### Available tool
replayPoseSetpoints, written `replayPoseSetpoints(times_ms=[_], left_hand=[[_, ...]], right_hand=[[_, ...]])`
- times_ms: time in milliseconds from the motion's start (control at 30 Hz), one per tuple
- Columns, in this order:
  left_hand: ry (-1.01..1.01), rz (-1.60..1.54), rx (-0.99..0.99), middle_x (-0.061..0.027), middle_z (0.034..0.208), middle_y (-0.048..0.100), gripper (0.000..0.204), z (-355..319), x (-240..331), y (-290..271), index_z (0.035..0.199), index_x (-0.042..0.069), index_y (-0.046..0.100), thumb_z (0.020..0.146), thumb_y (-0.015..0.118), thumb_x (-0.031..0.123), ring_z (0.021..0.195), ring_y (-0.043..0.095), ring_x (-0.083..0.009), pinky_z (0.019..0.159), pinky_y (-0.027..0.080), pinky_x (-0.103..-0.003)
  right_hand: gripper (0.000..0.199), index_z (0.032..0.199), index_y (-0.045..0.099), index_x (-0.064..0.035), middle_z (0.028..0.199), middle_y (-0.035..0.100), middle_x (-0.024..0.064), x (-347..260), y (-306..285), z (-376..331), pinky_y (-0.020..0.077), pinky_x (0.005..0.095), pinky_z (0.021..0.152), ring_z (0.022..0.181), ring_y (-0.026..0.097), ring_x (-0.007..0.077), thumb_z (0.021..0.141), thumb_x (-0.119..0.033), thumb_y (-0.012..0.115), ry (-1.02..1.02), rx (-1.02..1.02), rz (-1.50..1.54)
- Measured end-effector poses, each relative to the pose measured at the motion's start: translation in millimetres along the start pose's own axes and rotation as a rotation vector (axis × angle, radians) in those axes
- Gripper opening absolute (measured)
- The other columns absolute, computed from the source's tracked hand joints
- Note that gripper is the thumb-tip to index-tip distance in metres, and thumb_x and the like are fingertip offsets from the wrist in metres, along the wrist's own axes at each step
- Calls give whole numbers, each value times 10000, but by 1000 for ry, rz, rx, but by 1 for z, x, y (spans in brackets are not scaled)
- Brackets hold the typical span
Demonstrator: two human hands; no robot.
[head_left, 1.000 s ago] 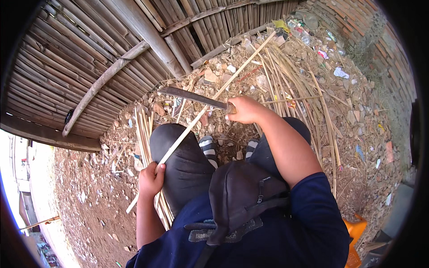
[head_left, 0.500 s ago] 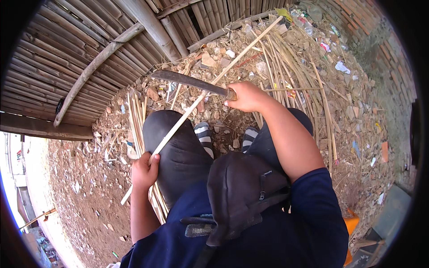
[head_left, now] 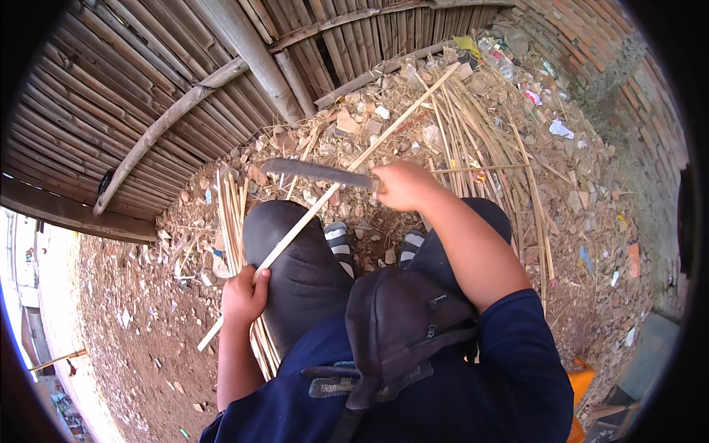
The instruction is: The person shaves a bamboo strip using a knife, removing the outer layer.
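My right hand (head_left: 401, 184) is closed round the wooden handle of a machete (head_left: 317, 173), its dark curved blade pointing left. The blade lies across a long pale bamboo strip (head_left: 295, 231), near the strip's middle as seen here. My left hand (head_left: 244, 295) grips that strip close to its near end, beside my left knee. From there the strip slants up and right over my thigh. A bundle of similar strips (head_left: 230, 221) lies on the ground left of my left leg, partly hidden by my arm and knee.
More bamboo strips (head_left: 480, 140) lie spread on the ground at the far right. A bamboo slat wall (head_left: 88, 118) stands ahead on the left, a brick wall (head_left: 613, 59) on the right. Stones and litter cover the ground. Something orange (head_left: 582, 384) is behind my right arm.
The machete and my right hand have come slightly lower and nearer, with the blade more level. The strip's far end has dropped a little. The whole view has tilted slightly.
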State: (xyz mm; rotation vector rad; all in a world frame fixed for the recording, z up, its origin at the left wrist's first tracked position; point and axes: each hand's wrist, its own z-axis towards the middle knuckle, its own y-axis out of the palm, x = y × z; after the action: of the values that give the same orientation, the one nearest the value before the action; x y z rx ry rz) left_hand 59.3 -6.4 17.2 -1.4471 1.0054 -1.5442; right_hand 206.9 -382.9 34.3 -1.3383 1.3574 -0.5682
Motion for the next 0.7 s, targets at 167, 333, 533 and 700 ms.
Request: replayPoseSetpoints(times_ms=[167, 333, 533, 700], left_hand=[[22, -77, -21, -210, 587, 576, 478, 4, -3, 1, 717, 36, 503, 996, 603, 412, 582, 603, -445, 543, 453, -513], [16, -18, -54, -221, 599, 579, 474, 5, 6, -6, 713, 35, 496, 999, 599, 399, 598, 605, -456, 548, 452, -525], [47, -4, 4, -220, 600, 583, 475, -2, -3, 6, 711, 39, 493, 1006, 583, 401, 594, 603, -463, 551, 451, -541], [47, 84, -5, -217, 609, 592, 457, 6, 5, -6, 730, 46, 511, 1001, 586, 406, 606, 616, -461, 555, 459, -544]], right_hand=[[406, 1165, 690, -86, 1019, 717, 186, 14, -1, 15, 538, 448, 890, 1000, 686, 362, 840, -321, 752, -105, -111, 161], [392, 1133, 703, -81, 1042, 714, 200, 18, 28, 23, 531, 465, 873, 1035, 683, 355, 822, -312, 757, -69, -47, 104], [327, 1105, 701, -38, 1035, 720, 181, 9, -7, 8, 539, 458, 894, 1042, 688, 353, 827, -210, 693, 57, -191, 234], [273, 1031, 698, -56, 1009, 715, 155, 73, 26, 42, 531, 462, 882, 986, 696, 332, 860, -267, 666, 56, 68, 190]])
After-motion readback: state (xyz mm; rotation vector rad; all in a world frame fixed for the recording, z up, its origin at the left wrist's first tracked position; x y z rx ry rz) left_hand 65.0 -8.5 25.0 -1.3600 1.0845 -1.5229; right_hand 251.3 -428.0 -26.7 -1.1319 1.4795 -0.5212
